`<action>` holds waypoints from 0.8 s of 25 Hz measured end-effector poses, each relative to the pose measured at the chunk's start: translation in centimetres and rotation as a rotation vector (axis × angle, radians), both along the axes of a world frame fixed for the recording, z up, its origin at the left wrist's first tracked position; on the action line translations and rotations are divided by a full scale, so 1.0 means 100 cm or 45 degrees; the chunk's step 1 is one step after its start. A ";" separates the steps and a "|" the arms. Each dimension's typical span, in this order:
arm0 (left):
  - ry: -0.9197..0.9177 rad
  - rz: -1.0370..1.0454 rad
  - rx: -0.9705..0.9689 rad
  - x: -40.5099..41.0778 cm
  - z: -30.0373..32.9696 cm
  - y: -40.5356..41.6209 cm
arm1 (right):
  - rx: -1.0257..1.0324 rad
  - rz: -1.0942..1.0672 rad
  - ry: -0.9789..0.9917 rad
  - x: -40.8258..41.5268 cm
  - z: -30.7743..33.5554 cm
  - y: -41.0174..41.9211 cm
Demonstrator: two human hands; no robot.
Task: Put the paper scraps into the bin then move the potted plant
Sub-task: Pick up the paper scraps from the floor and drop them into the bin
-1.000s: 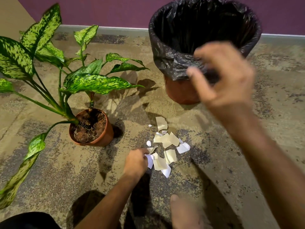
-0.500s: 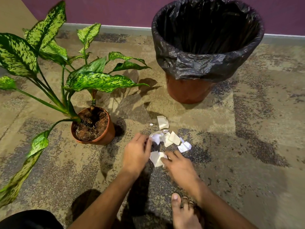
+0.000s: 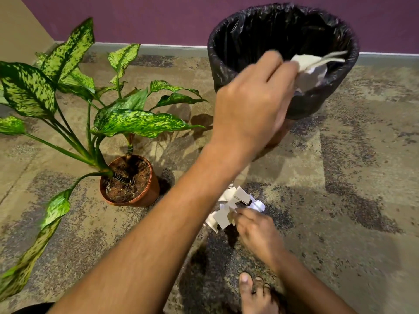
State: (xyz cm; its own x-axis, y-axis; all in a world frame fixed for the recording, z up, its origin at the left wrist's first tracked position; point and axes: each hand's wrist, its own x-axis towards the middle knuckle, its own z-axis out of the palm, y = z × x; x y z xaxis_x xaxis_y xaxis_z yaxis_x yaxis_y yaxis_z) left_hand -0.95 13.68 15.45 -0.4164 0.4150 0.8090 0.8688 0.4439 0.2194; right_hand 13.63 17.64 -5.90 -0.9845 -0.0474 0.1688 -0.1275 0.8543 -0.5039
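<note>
My left hand (image 3: 254,103) is raised at the near rim of the bin (image 3: 340,87), pinching a bunch of white paper scraps (image 3: 310,71) over its opening. The bin is brown and lined with a black bag. My right hand (image 3: 256,232) is low on the floor, its fingers gripping scraps from the pile of paper scraps (image 3: 233,205). The potted plant (image 3: 131,180), in a brown pot with speckled green leaves, stands on the floor left of the pile.
Patchy carpet floor (image 3: 340,200) runs to a purple wall (image 3: 158,17) behind the bin. A bare foot (image 3: 256,293) shows at the bottom edge. Long leaves (image 3: 34,250) reach toward the lower left.
My left hand has lifted from the pile to the bin's rim with scraps in it. My right hand stays on the pile, gathering scraps.
</note>
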 end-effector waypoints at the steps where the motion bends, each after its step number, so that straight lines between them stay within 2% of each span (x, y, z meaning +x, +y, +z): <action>1: -0.052 0.092 -0.153 -0.009 0.011 0.007 | -0.045 -0.037 0.080 0.000 0.011 0.001; 3: -0.211 0.238 -0.390 -0.024 0.023 0.018 | -0.124 -0.128 0.243 -0.003 0.035 0.007; 5: -0.306 0.258 -0.417 -0.030 0.022 0.020 | -0.180 -0.204 0.382 -0.006 0.060 0.018; 7: -0.364 0.206 -0.267 -0.027 0.015 0.011 | -0.204 -0.274 0.520 -0.009 0.089 0.034; 9: -0.514 0.164 -0.008 -0.019 0.002 0.000 | -0.161 -0.356 0.706 -0.014 0.122 0.052; 13: -0.841 0.139 0.296 0.005 -0.022 -0.017 | 0.111 -0.504 0.935 -0.052 0.175 0.086; 16: -0.932 0.182 0.238 0.025 -0.049 -0.029 | 0.138 -0.487 0.900 -0.099 0.198 0.110; 20: -1.150 0.325 -0.138 0.033 -0.113 -0.060 | 0.261 -0.464 0.674 -0.151 0.201 0.128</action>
